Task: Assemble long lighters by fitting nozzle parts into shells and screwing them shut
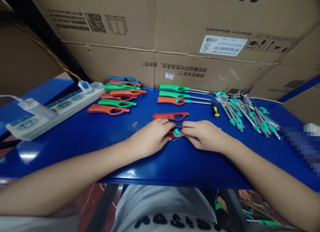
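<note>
Casing [171,134], red, between both hands [156,136] [206,136], over blue tabletop [190,167]

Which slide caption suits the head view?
Left hand and right hand hold red casing and teal part at a blue table.

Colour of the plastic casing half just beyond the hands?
Plastic casing half: red; clearest in head view.

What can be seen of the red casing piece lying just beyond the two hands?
The red casing piece looks plastic, long, with an oval opening toward its right end and a narrow tip. It lies crosswise on the blue table. The left hand partly overlaps it in view; touching cannot be told.
</note>
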The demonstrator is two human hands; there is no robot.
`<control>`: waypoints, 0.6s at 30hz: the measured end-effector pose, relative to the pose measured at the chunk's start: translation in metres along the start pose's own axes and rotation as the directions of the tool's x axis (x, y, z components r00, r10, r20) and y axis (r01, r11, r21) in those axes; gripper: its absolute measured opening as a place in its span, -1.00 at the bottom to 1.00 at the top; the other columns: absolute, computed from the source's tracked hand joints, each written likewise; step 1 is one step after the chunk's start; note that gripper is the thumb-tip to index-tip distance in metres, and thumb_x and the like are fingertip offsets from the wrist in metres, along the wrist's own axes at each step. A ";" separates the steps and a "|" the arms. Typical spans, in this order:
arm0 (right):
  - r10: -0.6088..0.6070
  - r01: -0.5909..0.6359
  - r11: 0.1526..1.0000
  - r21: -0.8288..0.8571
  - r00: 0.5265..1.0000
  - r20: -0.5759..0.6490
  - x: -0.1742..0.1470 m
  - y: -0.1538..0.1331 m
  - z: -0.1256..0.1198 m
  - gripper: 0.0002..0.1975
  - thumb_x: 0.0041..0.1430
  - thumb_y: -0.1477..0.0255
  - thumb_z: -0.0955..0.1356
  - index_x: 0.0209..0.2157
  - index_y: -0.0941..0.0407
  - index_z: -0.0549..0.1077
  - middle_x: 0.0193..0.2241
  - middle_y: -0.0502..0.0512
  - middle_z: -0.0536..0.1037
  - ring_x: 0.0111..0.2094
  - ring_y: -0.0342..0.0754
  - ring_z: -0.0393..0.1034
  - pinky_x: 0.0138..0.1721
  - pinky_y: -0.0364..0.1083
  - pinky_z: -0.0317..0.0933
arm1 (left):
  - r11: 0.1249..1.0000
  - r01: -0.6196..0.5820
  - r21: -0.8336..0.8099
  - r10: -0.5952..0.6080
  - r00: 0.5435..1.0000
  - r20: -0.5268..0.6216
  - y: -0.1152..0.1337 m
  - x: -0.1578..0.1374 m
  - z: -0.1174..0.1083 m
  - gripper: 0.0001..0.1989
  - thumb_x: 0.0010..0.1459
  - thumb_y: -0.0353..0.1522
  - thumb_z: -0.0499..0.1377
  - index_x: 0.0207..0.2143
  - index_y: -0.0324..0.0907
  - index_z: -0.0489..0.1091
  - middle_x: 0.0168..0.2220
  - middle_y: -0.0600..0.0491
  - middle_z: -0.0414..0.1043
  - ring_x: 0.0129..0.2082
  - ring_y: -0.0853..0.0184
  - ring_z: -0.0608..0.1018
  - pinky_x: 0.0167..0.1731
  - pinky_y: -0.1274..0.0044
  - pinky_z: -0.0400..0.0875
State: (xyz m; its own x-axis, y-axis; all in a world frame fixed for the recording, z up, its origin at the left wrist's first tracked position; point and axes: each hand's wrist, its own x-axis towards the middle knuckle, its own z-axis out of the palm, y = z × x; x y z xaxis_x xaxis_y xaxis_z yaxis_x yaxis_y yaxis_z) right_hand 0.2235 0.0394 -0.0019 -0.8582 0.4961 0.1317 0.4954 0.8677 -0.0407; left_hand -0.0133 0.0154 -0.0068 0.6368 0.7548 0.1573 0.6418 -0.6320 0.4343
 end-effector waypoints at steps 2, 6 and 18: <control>0.023 -0.024 0.999 0.024 0.999 0.027 0.001 -0.001 -0.002 -0.77 0.35 0.51 0.22 -0.33 0.13 0.48 -0.33 0.08 0.51 -0.43 -0.12 0.34 -0.42 -0.13 0.09 | 1.000 -0.010 0.005 0.010 1.000 0.009 0.000 -0.001 0.001 -0.66 0.29 -0.46 0.18 0.11 -0.24 0.40 -0.04 -0.14 0.48 0.02 0.11 0.52 0.06 0.28 0.43; 0.071 -0.071 0.978 0.195 0.997 0.007 0.001 0.002 -0.003 -0.78 0.39 0.44 0.24 -0.25 0.13 0.50 -0.28 0.10 0.53 -0.31 -0.08 0.44 -0.28 -0.12 0.25 | 0.998 -0.050 0.040 0.049 0.999 0.022 -0.001 -0.003 0.002 -0.63 0.35 -0.45 0.10 0.18 -0.23 0.37 -0.05 -0.13 0.44 0.01 0.13 0.49 0.07 0.29 0.42; 0.045 -0.058 0.997 -0.048 0.968 -0.247 -0.012 0.014 -0.020 -0.79 0.36 0.43 0.24 -0.10 0.10 0.49 -0.16 0.11 0.60 -0.31 -0.09 0.47 -0.38 -0.13 0.17 | 0.957 -0.080 0.278 0.051 0.993 0.109 0.013 -0.008 -0.006 -0.58 0.41 -0.32 0.03 0.27 -0.05 0.31 -0.01 -0.11 0.38 -0.03 0.12 0.47 0.00 0.25 0.43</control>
State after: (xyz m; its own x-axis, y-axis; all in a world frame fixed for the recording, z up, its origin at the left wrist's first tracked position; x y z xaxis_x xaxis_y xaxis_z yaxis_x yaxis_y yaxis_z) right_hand 0.2438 0.0451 0.0159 -0.7752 0.5116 0.3705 0.5506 0.8348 -0.0008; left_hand -0.0131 0.0022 0.0033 0.7117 0.6977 0.0818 0.6822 -0.7142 0.1564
